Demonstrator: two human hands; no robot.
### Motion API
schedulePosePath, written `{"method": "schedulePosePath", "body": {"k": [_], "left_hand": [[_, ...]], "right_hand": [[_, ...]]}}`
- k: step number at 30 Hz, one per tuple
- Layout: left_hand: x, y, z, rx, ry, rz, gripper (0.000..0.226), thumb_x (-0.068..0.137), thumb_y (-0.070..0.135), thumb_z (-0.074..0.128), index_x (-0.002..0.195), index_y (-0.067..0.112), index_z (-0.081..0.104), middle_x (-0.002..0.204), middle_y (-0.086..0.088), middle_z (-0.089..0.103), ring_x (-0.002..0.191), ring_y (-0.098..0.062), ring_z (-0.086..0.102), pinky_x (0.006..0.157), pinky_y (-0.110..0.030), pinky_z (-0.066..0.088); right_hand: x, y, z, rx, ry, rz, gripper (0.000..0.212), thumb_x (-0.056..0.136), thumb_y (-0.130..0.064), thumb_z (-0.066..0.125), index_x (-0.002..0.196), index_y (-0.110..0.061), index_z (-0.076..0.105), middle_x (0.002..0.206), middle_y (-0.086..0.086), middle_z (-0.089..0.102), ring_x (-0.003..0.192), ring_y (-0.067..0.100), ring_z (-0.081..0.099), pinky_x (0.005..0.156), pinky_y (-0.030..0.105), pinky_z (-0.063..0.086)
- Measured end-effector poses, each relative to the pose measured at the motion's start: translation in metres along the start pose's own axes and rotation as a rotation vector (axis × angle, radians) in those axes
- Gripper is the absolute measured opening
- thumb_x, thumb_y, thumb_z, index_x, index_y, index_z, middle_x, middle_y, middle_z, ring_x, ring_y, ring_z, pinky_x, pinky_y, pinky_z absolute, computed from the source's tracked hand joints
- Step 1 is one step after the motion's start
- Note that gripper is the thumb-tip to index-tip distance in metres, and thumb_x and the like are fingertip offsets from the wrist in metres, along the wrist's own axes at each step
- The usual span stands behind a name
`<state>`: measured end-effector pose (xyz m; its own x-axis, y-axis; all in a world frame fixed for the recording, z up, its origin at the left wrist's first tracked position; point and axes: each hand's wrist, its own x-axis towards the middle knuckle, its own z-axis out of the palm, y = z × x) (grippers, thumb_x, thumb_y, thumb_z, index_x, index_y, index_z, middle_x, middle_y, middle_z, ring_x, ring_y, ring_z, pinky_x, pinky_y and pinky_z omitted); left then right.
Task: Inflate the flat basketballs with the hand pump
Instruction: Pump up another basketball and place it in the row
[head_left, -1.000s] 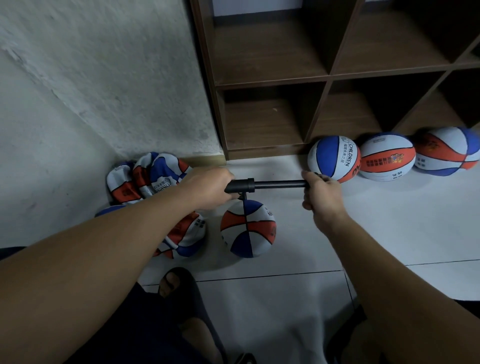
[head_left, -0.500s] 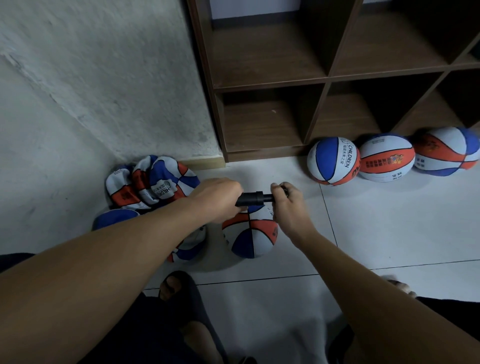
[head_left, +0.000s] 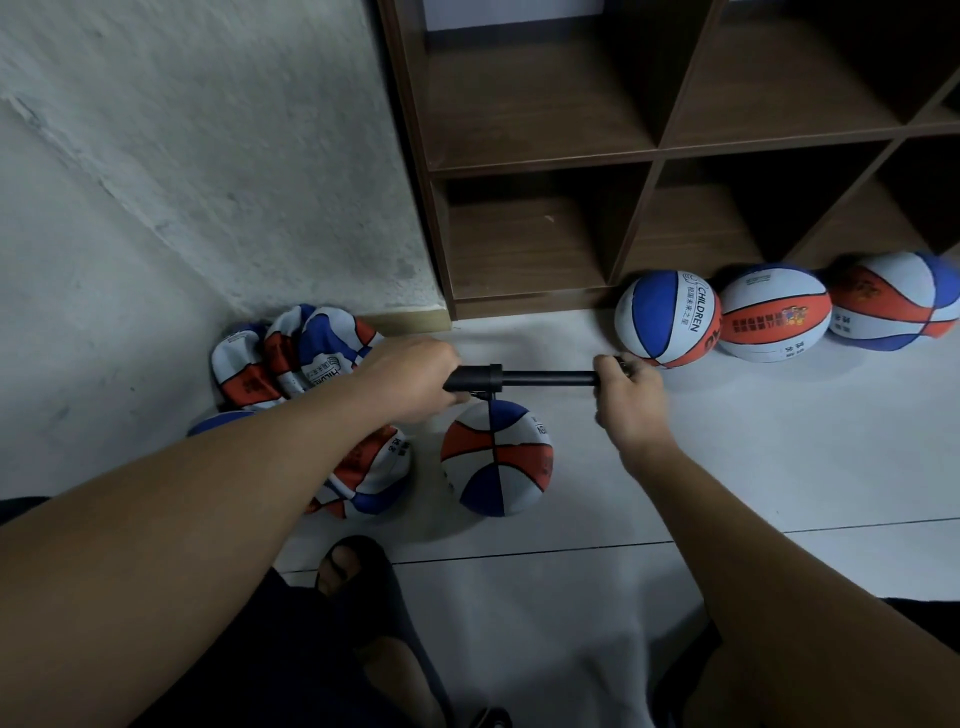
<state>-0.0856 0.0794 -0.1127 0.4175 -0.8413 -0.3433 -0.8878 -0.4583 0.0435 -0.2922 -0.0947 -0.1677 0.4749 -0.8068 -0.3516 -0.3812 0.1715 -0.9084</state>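
Note:
A black hand pump (head_left: 480, 378) lies level above the floor. My left hand (head_left: 410, 376) grips its barrel and my right hand (head_left: 626, 397) grips the handle, with the thin rod (head_left: 550, 378) pulled far out between them. A short hose drops from the barrel into a red, white and blue basketball (head_left: 496, 457) standing on the tiles just below. A heap of crumpled flat basketballs (head_left: 296, 356) lies to the left by the wall, partly hidden under my left forearm.
Three round basketballs (head_left: 667, 325) (head_left: 774, 312) (head_left: 896, 301) line the foot of a brown wooden cubby shelf (head_left: 649, 156). A rough white wall (head_left: 182, 182) stands at the left. My sandalled foot (head_left: 353, 566) rests on the pale tiles near the bottom.
Half a second ago the handle was pushed in close to the barrel. My right hand has since drawn it out to the right, exposing the rod. The left hand has stayed put.

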Motion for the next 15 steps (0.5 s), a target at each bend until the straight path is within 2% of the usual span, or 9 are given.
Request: {"method": "schedulePosePath", "body": {"k": [4,6,9,11,15], "left_hand": [[0.001,0.001,0.005,0.019,-0.013,0.000,0.034,0.100,0.057,0.068,0.081,0.029,0.062,0.076,0.005,0.065,0.067,-0.016,0.064,0.061,-0.035,0.055],[0.002,0.003,0.005,0.029,-0.022,-0.007,0.034,0.101,0.056,0.068,0.082,0.029,0.062,0.076,0.004,0.065,0.066,-0.017,0.064,0.059,-0.034,0.053],[0.003,0.006,0.005,0.036,-0.042,-0.008,0.033,0.101,0.054,0.068,0.082,0.028,0.064,0.077,0.002,0.066,0.066,-0.018,0.065,0.060,-0.036,0.054],[0.002,0.010,0.005,0.012,-0.040,-0.002,0.033,0.101,0.053,0.068,0.080,0.027,0.063,0.076,0.002,0.065,0.065,-0.018,0.064,0.059,-0.036,0.054],[0.000,0.018,0.002,-0.020,-0.004,0.018,0.034,0.102,0.053,0.069,0.080,0.028,0.061,0.076,0.003,0.063,0.065,-0.016,0.062,0.052,-0.031,0.039]], "right_hand": [[0.004,0.014,-0.006,-0.034,0.056,0.029,0.024,0.085,-0.038,0.053,0.072,-0.018,0.051,0.065,0.003,0.044,0.065,0.023,0.040,0.065,0.045,0.037],[0.000,0.016,-0.001,-0.050,0.081,0.019,0.030,0.086,-0.039,0.051,0.076,-0.010,0.050,0.067,0.005,0.046,0.067,0.025,0.041,0.064,0.046,0.037],[-0.012,0.004,0.008,-0.151,0.087,-0.097,0.028,0.098,-0.023,0.050,0.082,0.001,0.052,0.066,0.005,0.046,0.064,0.021,0.042,0.061,0.040,0.034],[-0.020,-0.002,0.017,-0.194,0.086,-0.173,0.027,0.101,-0.019,0.049,0.079,-0.002,0.050,0.065,0.004,0.046,0.062,0.019,0.041,0.058,0.038,0.032],[-0.033,-0.012,0.037,-0.175,0.029,-0.228,0.029,0.107,-0.022,0.047,0.084,-0.006,0.054,0.065,0.003,0.050,0.057,0.015,0.043,0.053,0.038,0.034]]}}
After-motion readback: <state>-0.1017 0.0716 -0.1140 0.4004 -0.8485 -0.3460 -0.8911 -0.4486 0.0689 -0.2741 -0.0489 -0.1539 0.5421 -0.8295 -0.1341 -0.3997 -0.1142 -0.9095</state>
